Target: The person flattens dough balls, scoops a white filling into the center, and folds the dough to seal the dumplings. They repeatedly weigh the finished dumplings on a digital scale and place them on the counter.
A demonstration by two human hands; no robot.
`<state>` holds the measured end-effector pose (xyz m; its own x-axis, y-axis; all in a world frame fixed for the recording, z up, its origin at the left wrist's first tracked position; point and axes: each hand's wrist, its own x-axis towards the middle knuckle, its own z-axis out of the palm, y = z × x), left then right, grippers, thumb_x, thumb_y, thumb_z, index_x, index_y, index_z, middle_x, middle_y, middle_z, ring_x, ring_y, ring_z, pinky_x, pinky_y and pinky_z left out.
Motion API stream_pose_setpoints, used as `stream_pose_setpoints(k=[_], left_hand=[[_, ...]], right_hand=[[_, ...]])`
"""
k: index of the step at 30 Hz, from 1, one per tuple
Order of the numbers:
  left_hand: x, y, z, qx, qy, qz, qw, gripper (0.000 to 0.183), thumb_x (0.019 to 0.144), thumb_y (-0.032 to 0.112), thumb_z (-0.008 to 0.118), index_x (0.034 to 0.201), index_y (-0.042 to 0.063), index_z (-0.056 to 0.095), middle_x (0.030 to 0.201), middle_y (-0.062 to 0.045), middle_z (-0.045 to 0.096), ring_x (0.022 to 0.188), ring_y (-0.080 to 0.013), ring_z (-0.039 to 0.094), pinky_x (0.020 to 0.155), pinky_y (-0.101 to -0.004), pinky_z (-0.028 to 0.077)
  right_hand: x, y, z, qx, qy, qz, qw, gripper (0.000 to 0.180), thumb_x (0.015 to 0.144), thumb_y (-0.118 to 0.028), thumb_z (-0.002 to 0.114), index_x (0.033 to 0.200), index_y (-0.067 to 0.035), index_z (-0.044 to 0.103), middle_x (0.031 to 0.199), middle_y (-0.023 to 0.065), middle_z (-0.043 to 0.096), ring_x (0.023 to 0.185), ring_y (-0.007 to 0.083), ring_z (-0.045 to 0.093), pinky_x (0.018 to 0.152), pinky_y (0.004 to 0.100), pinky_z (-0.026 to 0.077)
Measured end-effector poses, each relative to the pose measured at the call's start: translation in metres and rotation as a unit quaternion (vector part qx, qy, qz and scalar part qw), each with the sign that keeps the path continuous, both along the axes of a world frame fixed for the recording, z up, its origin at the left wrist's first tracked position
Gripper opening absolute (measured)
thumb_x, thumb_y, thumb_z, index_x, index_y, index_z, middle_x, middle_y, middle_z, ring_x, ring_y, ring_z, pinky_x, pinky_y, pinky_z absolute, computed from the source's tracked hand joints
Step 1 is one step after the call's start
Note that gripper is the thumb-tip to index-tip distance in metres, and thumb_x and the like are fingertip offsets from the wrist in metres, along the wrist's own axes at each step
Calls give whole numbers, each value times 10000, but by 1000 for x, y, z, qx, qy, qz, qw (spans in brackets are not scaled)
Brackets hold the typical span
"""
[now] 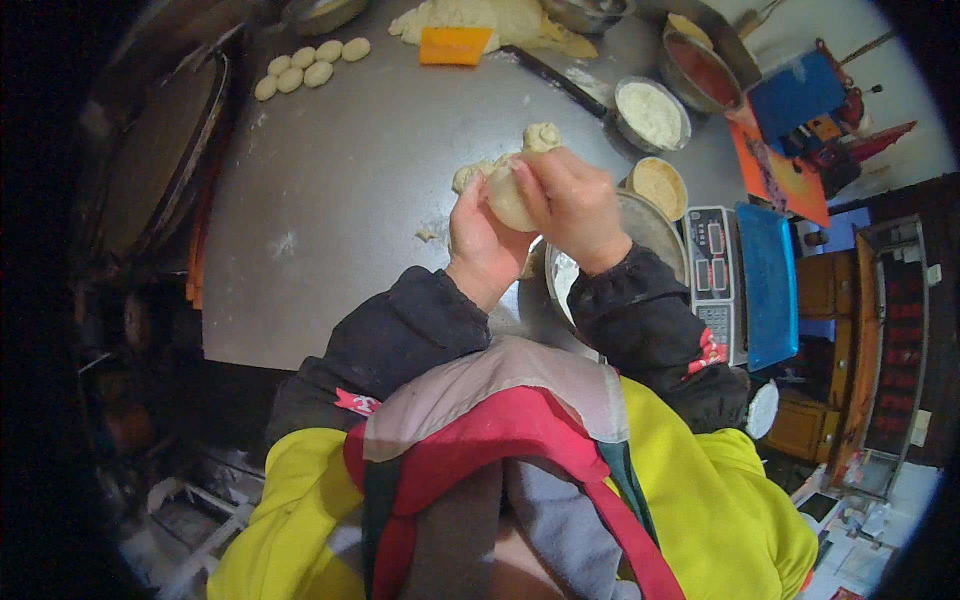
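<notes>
A piece of pale dough (510,201) is held between my two hands above the metal worktop (337,187). My left hand (487,236) cups it from the left and below, while the fingers of my right hand (574,199) pinch its upper right side. Just beyond my fingers are two smaller dough lumps, one (541,136) at the top and one (469,174) at the left; whether they rest on the worktop or join the held piece I cannot tell. A small dough scrap (426,235) lies left of my left hand.
Several dough balls (318,73) sit at the far left. An orange scraper (454,46) leans on a large dough mass (480,16). A black-handled tool (559,81), a bowl of flour (651,112), a bowl of tan crumbs (656,189) and a digital scale (712,262) stand right.
</notes>
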<state>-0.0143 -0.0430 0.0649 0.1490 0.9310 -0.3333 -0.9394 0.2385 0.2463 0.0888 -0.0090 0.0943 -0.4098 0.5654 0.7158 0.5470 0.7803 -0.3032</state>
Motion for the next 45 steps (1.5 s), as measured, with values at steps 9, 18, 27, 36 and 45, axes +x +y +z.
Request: stream_pose_setpoints(k=[9,18,27,36,45], left_hand=[[-16,4,-9,4,-4,-69,998,427,930,376,259,1129,80,494,1077,-98,550,1010,-243,534,892,-411,424],[-12,4,-7,-38,8,-66,997,360,922,350,330,1132,101,485,1093,-57,543,1019,-228,528,884,-402,425],[-17,11,-21,-22,17,-85,996,345,934,329,311,1125,99,484,1100,-72,539,1025,-227,531,897,-397,427],[-24,14,-27,163,308,-33,937,385,924,284,427,1218,37,439,1110,-90,535,1031,-178,519,916,-335,408],[-43,6,-13,402,604,-58,685,509,653,215,758,1045,31,489,973,-99,550,947,-225,535,839,-322,408]], right_hand=[[15,-12,32,-92,-184,-40,978,397,795,-468,547,929,-99,488,715,113,611,607,323,604,496,404,469],[-2,-10,4,-44,-153,4,987,203,809,-270,551,777,-77,495,618,100,585,546,294,594,465,389,453],[1,-14,11,-177,-134,11,975,144,829,-207,514,868,-71,485,663,154,587,611,357,588,522,450,450],[7,-13,-2,-176,-89,20,980,139,827,-137,511,955,-83,494,710,166,600,651,364,591,556,448,459],[0,-10,-3,-370,19,17,928,212,798,-179,643,834,-12,516,655,98,549,592,136,527,542,272,429]])
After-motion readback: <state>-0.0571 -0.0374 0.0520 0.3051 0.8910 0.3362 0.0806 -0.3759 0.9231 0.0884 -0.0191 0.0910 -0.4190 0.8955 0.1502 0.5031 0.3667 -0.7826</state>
